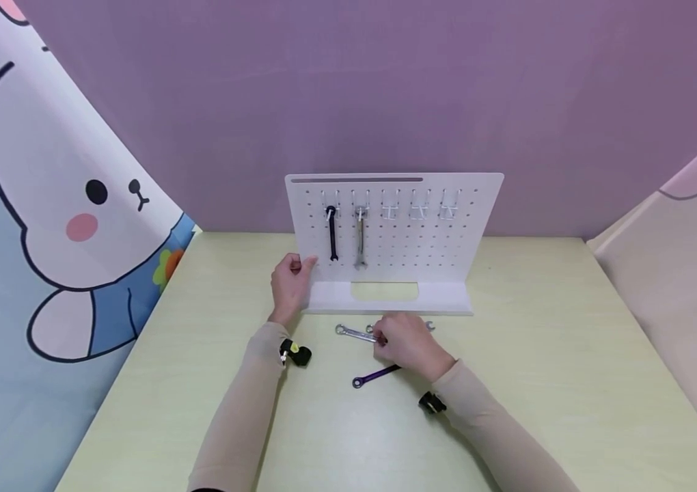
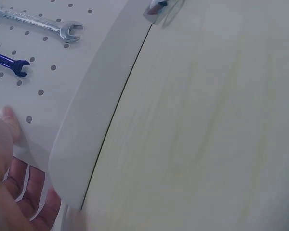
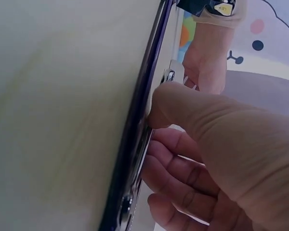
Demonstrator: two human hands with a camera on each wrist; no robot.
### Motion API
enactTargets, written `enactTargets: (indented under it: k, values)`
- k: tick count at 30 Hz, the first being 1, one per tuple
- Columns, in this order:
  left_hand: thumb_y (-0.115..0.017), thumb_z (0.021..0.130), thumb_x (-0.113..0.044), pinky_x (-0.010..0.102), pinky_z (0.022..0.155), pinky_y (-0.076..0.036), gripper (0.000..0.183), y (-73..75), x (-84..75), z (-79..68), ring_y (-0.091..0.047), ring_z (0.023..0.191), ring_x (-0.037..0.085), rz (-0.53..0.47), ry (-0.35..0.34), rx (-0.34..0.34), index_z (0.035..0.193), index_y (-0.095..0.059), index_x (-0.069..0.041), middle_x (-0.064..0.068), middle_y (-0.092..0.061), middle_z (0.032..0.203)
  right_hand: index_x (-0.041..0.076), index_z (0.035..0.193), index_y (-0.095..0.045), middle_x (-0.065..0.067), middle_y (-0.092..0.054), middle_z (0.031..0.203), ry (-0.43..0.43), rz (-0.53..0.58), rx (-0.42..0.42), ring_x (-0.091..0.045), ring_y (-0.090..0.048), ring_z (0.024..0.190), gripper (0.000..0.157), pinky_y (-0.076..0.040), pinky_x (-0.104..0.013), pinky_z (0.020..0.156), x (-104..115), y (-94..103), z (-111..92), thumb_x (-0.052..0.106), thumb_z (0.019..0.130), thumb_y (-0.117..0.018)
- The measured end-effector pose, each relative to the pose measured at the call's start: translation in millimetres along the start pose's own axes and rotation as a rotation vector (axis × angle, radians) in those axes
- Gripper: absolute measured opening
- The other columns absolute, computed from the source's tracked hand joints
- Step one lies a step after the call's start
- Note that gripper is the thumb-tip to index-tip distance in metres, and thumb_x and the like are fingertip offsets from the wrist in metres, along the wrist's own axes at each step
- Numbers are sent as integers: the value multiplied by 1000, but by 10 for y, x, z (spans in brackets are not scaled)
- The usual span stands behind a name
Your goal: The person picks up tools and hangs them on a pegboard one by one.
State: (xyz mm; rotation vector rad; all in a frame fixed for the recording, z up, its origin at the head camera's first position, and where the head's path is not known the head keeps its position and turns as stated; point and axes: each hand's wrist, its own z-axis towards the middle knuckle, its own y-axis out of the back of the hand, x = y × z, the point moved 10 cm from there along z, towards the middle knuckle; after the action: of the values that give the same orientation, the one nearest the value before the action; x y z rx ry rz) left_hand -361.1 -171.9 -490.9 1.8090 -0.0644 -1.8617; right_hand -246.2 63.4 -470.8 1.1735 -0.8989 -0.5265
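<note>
At the left edge of a white pegboard (image 1: 385, 263), my left hand (image 1: 290, 283) grips the panel, thumb on the front and fingers behind, as the left wrist view shows. A dark combination wrench (image 1: 333, 239) and a silver one (image 1: 360, 239) hang from the board's left hooks. My right hand (image 1: 410, 345) is low over the table, thumb and fingertips pinching a silver combination wrench (image 1: 354, 333) whose ring end points left. Behind that hand lies another silver wrench (image 1: 430, 326), its middle hidden. Nearer the front, a purple wrench (image 1: 376, 376) lies partly under the right hand.
Three wire hooks (image 1: 419, 205) with nothing on them line the board's upper right. The board's base (image 1: 330, 297) rests on the pale wooden table (image 1: 545, 342). A purple wall (image 1: 385, 89) rises behind, with a cartoon-printed curtain (image 1: 72, 205) at left.
</note>
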Motion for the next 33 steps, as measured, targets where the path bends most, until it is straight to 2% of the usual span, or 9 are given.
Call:
enactTargets:
  k: [3, 7, 13, 17, 23, 33]
  values:
    - [-74, 101, -43, 43, 88, -51, 40, 6, -1, -2, -64, 94, 29, 2, 2, 3, 108, -69, -4, 15, -74, 105, 17, 79, -78, 11, -64, 70, 14, -20, 9, -2, -45, 59, 11, -38, -19, 54, 1, -6, 11, 6, 77, -77]
    - [-73, 101, -43, 43, 88, -51, 40, 0, 0, 0, -65, 94, 29, 4, -1, 3, 108, -69, -4, 15, -74, 105, 17, 78, -76, 11, -62, 69, 8, 8, 22, -3, -45, 58, 14, -39, -20, 54, -36, -2, 21, 3, 77, -74]
    - [-73, 101, -44, 42, 88, -51, 40, -3, 3, 0, -64, 94, 29, 4, 3, 6, 109, -69, -5, 15, -74, 106, 19, 79, -76, 12, -57, 67, -21, 59, 34, -3, -42, 57, 15, -37, -20, 53, -117, -1, 35, 6, 86, -73]
    - [-74, 101, -43, 43, 87, -51, 40, -2, 4, -2, -64, 94, 29, -3, 7, 7, 109, -69, -5, 15, -74, 106, 16, 88, -81, 10, -64, 72, -18, 91, 28, -3, -44, 58, 10, -38, -20, 53, -124, 10, 39, 10, 92, -74]
    - [-74, 101, -42, 42, 87, -51, 39, 4, -5, -3, -65, 94, 28, 3, 5, 1, 109, -69, -4, 15, -74, 106, 12, 103, -83, 3, -77, 92, -27, 102, 22, -4, -51, 64, 10, -44, -20, 58, -128, 16, 33, 14, 97, -76]
    - [-74, 101, -41, 42, 87, -51, 39, 6, -21, 2, -64, 93, 29, 1, -10, -3, 108, -69, -3, 17, -74, 105, 12, 107, -82, 2, -77, 95, -85, 158, 40, -5, -53, 65, 12, -46, -22, 60, -187, -3, 29, 16, 97, -76]
